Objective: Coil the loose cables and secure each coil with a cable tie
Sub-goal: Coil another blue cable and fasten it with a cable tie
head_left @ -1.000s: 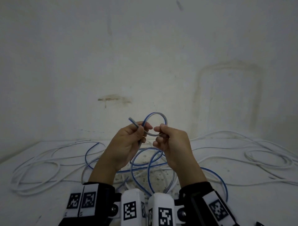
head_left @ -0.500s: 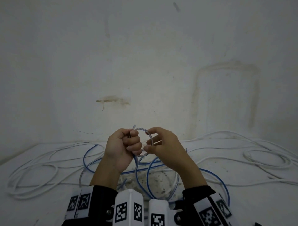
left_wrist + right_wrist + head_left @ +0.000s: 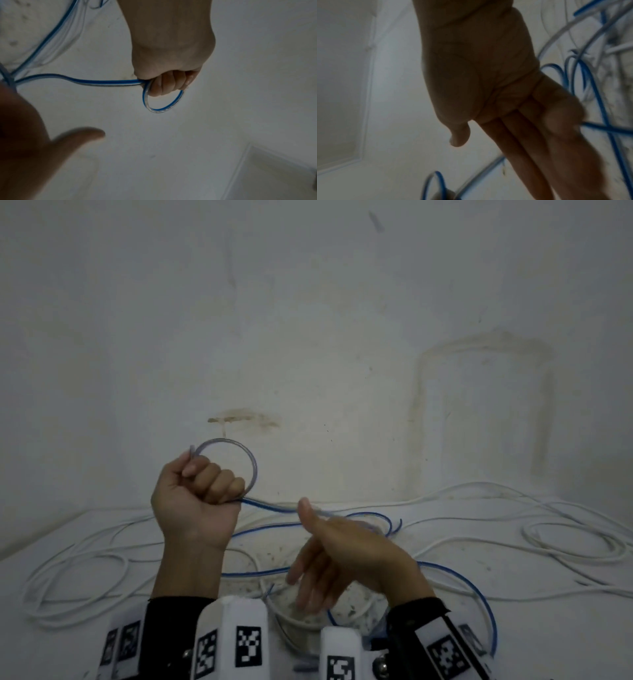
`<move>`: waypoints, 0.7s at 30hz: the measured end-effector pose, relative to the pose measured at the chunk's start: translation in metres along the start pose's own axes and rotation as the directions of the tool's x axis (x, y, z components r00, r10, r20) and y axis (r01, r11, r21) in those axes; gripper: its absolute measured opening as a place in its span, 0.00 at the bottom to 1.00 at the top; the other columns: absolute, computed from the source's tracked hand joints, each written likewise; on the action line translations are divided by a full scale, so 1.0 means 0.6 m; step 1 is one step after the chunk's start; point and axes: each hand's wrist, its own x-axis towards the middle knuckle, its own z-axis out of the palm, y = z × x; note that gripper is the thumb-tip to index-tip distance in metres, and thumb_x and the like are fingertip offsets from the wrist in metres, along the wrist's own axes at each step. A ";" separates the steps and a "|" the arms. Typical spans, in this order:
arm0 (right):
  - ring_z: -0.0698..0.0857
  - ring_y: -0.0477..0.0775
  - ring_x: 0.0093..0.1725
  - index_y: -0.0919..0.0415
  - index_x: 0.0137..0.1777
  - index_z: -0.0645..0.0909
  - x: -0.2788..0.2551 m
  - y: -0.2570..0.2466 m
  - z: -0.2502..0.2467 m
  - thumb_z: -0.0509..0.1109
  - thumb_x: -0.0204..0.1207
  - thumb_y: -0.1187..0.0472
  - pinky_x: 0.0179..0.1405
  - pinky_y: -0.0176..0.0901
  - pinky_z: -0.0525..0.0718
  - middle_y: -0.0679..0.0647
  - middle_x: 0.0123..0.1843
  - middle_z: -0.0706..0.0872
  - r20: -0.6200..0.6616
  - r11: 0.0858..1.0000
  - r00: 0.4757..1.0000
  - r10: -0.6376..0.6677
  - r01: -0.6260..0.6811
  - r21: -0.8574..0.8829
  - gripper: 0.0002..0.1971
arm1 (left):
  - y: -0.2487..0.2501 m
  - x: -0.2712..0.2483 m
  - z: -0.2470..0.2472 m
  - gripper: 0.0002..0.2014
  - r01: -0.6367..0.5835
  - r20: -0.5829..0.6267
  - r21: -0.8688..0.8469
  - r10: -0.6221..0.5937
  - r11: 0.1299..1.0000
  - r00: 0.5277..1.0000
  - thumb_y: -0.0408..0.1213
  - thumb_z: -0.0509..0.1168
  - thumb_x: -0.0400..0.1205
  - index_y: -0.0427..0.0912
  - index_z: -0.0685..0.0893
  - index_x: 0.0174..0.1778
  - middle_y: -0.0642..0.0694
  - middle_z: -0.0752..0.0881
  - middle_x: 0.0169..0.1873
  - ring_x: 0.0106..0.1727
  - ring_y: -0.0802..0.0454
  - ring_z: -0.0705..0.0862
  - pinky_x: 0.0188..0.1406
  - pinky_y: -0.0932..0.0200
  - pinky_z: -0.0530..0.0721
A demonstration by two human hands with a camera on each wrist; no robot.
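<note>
Above the table [image 3: 85,642], your left hand [image 3: 195,501] is a fist round the blue-and-clear cable [image 3: 255,470], raised in front of the wall [image 3: 308,302]. One small loop stands up from the fist, cut end poking out by the thumb. The rest runs down to the right, passing just behind your right hand's [image 3: 346,556] thumb, into the loose tangle on the table. Right hand: fingers straight, relaxed, gripping nothing. White cables [image 3: 565,539] sprawl left and right, uncoiled.

Both forearms wear black sleeves [image 3: 171,628]. White camera blocks [image 3: 233,642] printed with black square marker patterns are strapped at each wrist; hands are bare.
</note>
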 end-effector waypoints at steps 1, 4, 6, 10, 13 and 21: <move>0.86 0.59 0.30 0.70 0.52 0.82 0.007 0.004 0.010 0.48 0.69 0.23 0.29 0.41 0.85 0.66 0.38 0.88 0.087 0.998 0.996 0.022 -0.028 0.059 0.46 | 0.002 0.000 0.001 0.13 0.001 0.000 -0.031 -0.001 1.000 1.000 0.40 0.63 0.64 0.49 0.69 0.15 0.54 0.60 0.10 0.12 0.59 0.57 0.13 0.65 0.60; 0.88 0.63 0.38 0.60 0.72 0.66 0.032 0.008 0.029 0.52 0.78 0.33 0.36 0.47 0.88 0.66 0.45 0.89 -0.007 0.924 0.992 -0.123 0.117 0.365 0.34 | -0.007 -0.001 0.011 0.14 0.076 0.009 -0.027 -0.076 0.997 0.997 0.39 0.61 0.67 0.48 0.69 0.15 0.53 0.59 0.10 0.11 0.59 0.58 0.13 0.66 0.60; 0.90 0.63 0.39 0.65 0.67 0.68 0.041 0.007 0.021 0.55 0.85 0.47 0.35 0.47 0.88 0.65 0.44 0.90 -0.267 0.766 0.945 -0.190 0.313 0.561 0.22 | -0.016 -0.003 0.018 0.12 0.156 0.004 0.028 -0.156 0.987 0.988 0.37 0.65 0.61 0.47 0.70 0.15 0.54 0.59 0.10 0.11 0.59 0.58 0.12 0.66 0.60; 0.90 0.58 0.36 0.68 0.64 0.70 0.028 0.013 -0.034 0.56 0.86 0.65 0.34 0.46 0.86 0.61 0.37 0.91 -0.615 0.556 0.776 -0.140 0.576 0.600 0.11 | -0.042 -0.005 0.020 0.17 0.301 -0.067 0.058 -0.297 0.952 0.953 0.35 0.56 0.76 0.45 0.70 0.18 0.53 0.60 0.11 0.10 0.59 0.59 0.10 0.69 0.60; 0.87 0.58 0.33 0.64 0.64 0.69 0.009 0.013 -0.056 0.55 0.84 0.70 0.35 0.48 0.83 0.61 0.30 0.88 -0.691 0.585 0.714 -0.109 0.609 0.536 0.11 | -0.070 -0.010 0.020 0.19 0.398 -0.116 0.108 -0.386 0.911 0.915 0.36 0.50 0.85 0.44 0.67 0.24 0.53 0.59 0.12 0.10 0.59 0.58 0.12 0.70 0.57; 0.88 0.53 0.35 0.65 0.64 0.73 0.003 0.012 -0.056 0.52 0.87 0.65 0.35 0.44 0.85 0.58 0.35 0.89 -0.699 0.742 0.679 -0.226 0.585 0.328 0.13 | -0.118 -0.026 0.027 0.19 0.557 -0.220 0.420 -0.515 0.716 0.828 0.34 0.54 0.82 0.43 0.66 0.23 0.54 0.57 0.10 0.08 0.60 0.53 0.12 0.75 0.51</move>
